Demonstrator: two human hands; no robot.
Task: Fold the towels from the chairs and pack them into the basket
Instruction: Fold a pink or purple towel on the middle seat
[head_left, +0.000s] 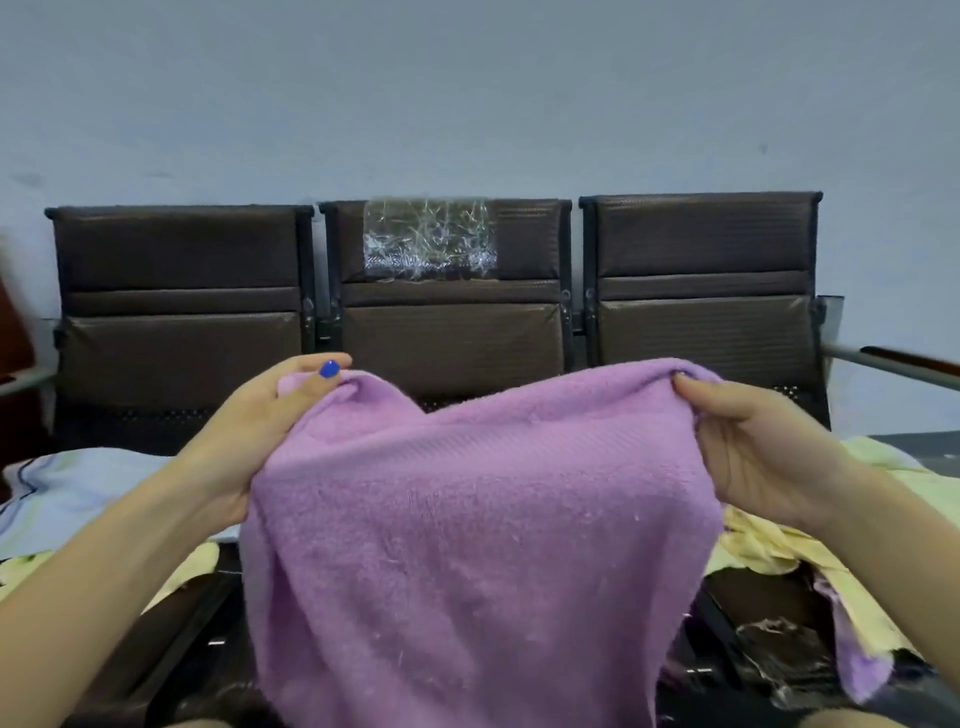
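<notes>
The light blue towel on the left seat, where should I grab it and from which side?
Judging by how it lies, take the light blue towel by its near edge, coming from above with the left hand. It lies spread fairly flat on the seat, so an edge should lift cleanly. Both hands now grip the purple towel; free one first.

A: State the light level.

B: Moderate and even, with a cool bluish cast on the wall (467, 93). No hard shadows fall. The wall darkens toward the upper corners.

A: Glare?

B: A crinkled plastic patch (430, 240) on the middle chair (452, 332) throws small white glints. The chair backs carry a faint sheen.

A: Sharpness?

B: The purple towel (467, 519) shows its pile clearly at centre. The far left edge is smeared. The forearms at the lower corners are soft.

A: Distortion?

B: Wide-angle: the row of chair tops bows slightly, and the rail (893, 364) at right slants.
</notes>
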